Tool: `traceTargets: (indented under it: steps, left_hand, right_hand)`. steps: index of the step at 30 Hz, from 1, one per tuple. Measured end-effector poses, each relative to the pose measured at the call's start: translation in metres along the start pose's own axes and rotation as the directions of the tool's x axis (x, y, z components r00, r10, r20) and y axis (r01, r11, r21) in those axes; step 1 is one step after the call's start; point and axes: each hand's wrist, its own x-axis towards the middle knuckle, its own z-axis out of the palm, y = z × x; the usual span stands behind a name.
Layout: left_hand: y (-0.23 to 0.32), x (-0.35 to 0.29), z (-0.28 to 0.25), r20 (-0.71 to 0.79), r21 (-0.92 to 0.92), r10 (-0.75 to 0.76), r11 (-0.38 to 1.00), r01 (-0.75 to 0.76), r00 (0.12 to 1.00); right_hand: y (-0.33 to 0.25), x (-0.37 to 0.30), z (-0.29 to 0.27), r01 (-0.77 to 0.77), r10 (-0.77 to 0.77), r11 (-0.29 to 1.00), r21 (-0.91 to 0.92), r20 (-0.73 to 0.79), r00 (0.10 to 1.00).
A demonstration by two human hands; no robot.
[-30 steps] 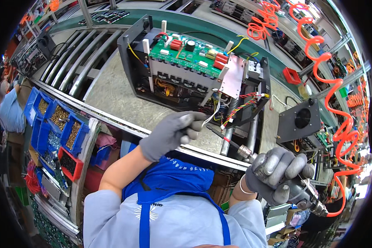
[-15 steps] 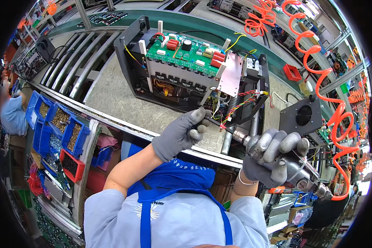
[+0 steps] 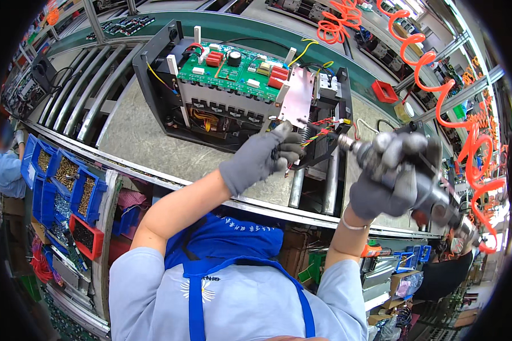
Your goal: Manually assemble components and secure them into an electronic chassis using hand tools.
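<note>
Wrapped in a grey glove, my right hand (image 3: pixel 384 190) grips a pneumatic screwdriver (image 3: pixel 435 204), its nose pointing left toward the open black chassis (image 3: pixel 156 111). Against the chassis' front right corner is my left hand (image 3: pixel 256 159), also gloved, with fingers curled together; what they hold, if anything, is hidden. Red, yellow and black twisted wires (image 3: pixel 321 135) run right beside those fingers. On top of the chassis lies a green circuit board (image 3: pixel 242 74) with red and black components, next to a pinkish metal plate (image 3: pixel 297 99).
An orange coiled air hose (image 3: pixel 418 65) hangs at the right. Blue bins (image 3: pixel 94 196) of screws and a red bin (image 3: pixel 99 241) stand at the left. Metal rollers (image 3: pixel 105 94) adjoin the bench (image 3: pixel 136 136). A small red box (image 3: pixel 384 91) sits behind. Another person (image 3: pixel 8 173) is far left.
The screwdriver and my right hand have moved right and up, away from my left hand. My left hand has risen slightly toward the metal plate. The whole view has shifted a little.
</note>
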Motion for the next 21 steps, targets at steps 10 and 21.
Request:
traceTargets:
  steps: [10,21]
  left_hand:
    - [0.02,0.038,0.004,-0.18,0.417,0.198,0.902,-0.108,0.964]
    - [0.009,0.045,0.009,-0.209,0.265,0.235,0.948,-0.176,0.949]
  right_hand:
    - [0.031,0.044,0.005,-0.045,0.059,0.968,-0.248,0.05,0.997]
    - [0.035,0.047,0.017,-0.171,0.161,0.928,-0.332,-0.057,0.985]
